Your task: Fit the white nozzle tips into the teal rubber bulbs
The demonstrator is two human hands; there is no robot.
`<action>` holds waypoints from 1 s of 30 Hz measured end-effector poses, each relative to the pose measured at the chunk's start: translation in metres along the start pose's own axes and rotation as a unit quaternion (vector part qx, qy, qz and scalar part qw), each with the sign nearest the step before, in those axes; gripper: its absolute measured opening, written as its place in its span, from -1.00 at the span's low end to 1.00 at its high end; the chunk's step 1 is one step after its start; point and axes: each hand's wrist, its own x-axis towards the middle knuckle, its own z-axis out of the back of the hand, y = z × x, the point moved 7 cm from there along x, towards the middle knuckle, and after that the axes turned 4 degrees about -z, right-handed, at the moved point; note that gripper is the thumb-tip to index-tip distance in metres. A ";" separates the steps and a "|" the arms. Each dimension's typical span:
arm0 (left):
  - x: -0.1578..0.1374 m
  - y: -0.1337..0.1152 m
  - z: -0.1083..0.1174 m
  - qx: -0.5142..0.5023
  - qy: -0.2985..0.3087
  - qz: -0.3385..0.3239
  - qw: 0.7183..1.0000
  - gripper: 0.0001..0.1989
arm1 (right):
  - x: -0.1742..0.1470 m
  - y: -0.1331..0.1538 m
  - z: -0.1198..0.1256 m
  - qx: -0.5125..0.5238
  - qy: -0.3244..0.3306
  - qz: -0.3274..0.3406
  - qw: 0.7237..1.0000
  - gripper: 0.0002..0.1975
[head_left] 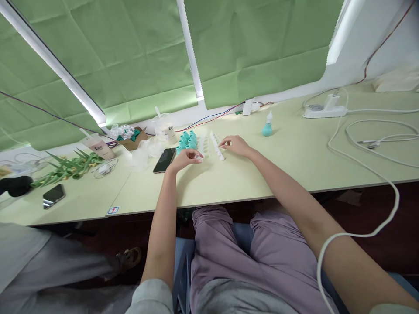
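Head view: left hand [186,160] seemingly pinched a clear piece [198,158]; right hand [236,145] hovered by a white strip [215,142], grip unclear. Fine handling, I judged, next needing steadiness.

We can't ID clear pc [198,158] in L hand [185,160], too small; unsure if R hand [237,145] touches white strip [216,145]; co-worker [62,266], black obj [19,186] cut off @ L edge

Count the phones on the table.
2: one phone beside the left hand, the other phone near the leafy stems at the picture's left.
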 end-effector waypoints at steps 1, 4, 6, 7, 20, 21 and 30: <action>0.001 0.004 -0.002 -0.002 0.007 0.008 1.000 -0.67 | 0.000 0.001 0.000 0.003 0.003 0.001 1.000 -0.81; 0.003 0.012 -0.005 0.012 0.010 0.022 1.000 -0.68 | -0.001 0.003 -0.002 0.008 0.008 0.006 1.000 -0.81; 0.003 0.016 -0.006 0.029 0.013 0.033 0.999 -0.68 | -0.001 0.003 -0.003 0.008 0.011 0.007 1.000 -0.81; 0.003 0.017 -0.006 0.038 0.017 0.040 0.998 -0.68 | -0.001 0.003 -0.004 0.009 0.012 0.008 1.000 -0.81; 0.000 0.022 -0.004 0.105 0.012 0.066 0.992 -0.68 | 0.000 0.006 0.001 0.039 -0.008 0.024 0.999 -0.77; 0.000 0.023 -0.004 0.110 0.010 0.063 0.992 -0.67 | -0.001 0.009 0.004 0.052 -0.018 0.028 0.998 -0.74; 0.001 0.022 -0.004 0.113 0.016 0.036 0.993 -0.62 | -0.005 0.014 -0.006 0.081 0.139 0.020 0.987 -0.57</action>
